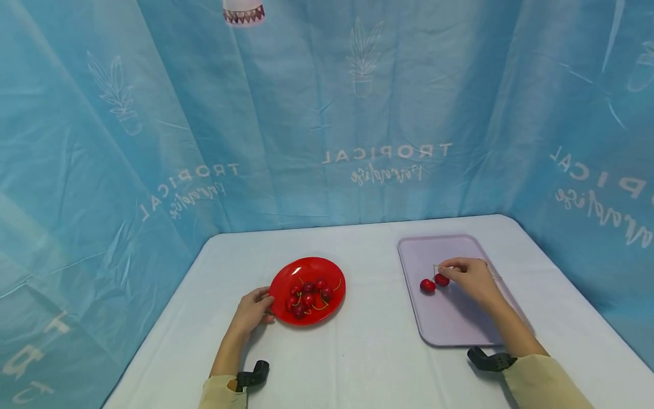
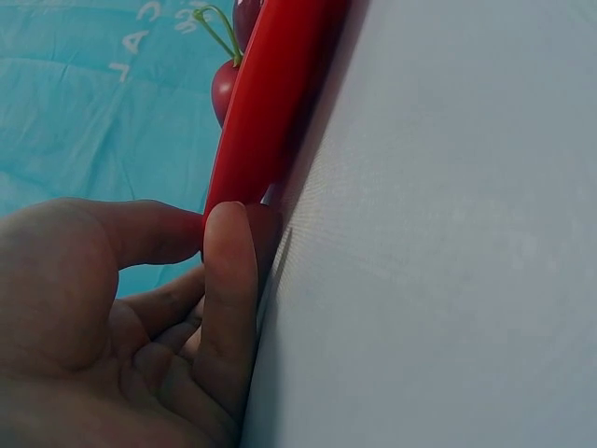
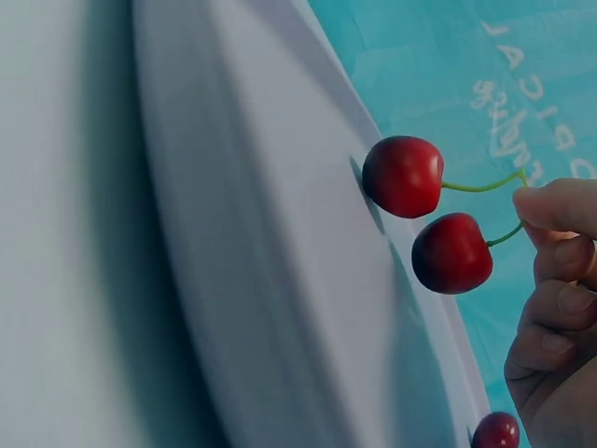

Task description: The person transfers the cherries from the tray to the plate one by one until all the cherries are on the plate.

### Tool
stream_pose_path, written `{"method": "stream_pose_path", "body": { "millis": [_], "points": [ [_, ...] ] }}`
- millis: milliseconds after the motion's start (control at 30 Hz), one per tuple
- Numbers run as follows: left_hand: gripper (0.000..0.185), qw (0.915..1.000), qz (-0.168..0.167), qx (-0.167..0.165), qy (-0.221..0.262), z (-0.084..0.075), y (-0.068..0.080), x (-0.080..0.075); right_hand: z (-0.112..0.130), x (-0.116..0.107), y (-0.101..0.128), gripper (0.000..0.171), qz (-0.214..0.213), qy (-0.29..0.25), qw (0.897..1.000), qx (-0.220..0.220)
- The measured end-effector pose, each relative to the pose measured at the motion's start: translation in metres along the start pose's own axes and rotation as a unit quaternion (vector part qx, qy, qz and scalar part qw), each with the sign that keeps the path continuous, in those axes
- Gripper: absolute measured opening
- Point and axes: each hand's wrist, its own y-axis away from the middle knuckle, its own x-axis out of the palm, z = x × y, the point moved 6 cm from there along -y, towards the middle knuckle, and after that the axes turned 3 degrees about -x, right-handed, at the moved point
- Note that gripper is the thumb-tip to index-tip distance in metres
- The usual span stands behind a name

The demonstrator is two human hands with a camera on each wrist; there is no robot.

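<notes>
1. My right hand (image 1: 472,276) pinches the stems of two joined cherries (image 1: 434,282) over the lilac tray (image 1: 449,329).
2. Left of that tray, my left hand (image 1: 252,311) grips the red plate (image 1: 286,281) rim, thumb on top.
3. More cherries (image 1: 308,294) lie in that plate on the bench (image 1: 368,358).

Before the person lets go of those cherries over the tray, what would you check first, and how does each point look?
1. Right hand pinches the stems of the cherry pair: ok.
2. Pair is over the lavender tray, not the table: ok.
3. Both cherries already resting on the tray: cannot tell.
4. Left hand steadies the red plate at its rim: ok.
5. Remaining cherries lie inside the plate: ok.
6. Third cherry near the fingers stays clear of them: cannot tell.
</notes>
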Motion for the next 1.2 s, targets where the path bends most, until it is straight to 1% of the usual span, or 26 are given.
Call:
{"method": "stream_pose_path", "body": {
  "millis": [167,333,400,600,767,900,1200],
  "points": [
    [0.042,1.0,-0.005,0.005,-0.001,-0.001,0.001,0.001,0.006,0.009,-0.003,0.025,0.007,-0.02,1.0,-0.006],
    [0.042,1.0,-0.004,0.007,0.006,-0.002,0.001,0.002,0.016,0.017,-0.004,0.029,0.014,-0.041,0.999,-0.001],
    [0.042,0.9999,-0.003,0.014,0.002,-0.002,0.002,0.002,0.019,0.02,-0.004,0.031,0.018,-0.052,0.998,0.002],
    [0.042,0.9999,-0.005,0.011,-0.004,-0.002,0.003,0.002,0.026,0.025,-0.004,0.028,0.025,-0.068,0.997,0.013],
    [0.041,0.9998,-0.005,0.015,-0.01,0.0,0.003,0.002,0.036,0.031,-0.008,0.029,0.03,-0.086,0.996,0.01],
    [0.041,0.9998,-0.007,0.012,-0.011,0.002,0.002,0.001,0.045,0.04,-0.01,0.031,0.039,-0.097,0.994,0.006],
    [0.041,0.9998,-0.014,0.004,-0.013,0.001,0.001,0.002,0.059,0.064,-0.015,0.024,0.054,-0.132,0.99,-0.004]
  ]
}}
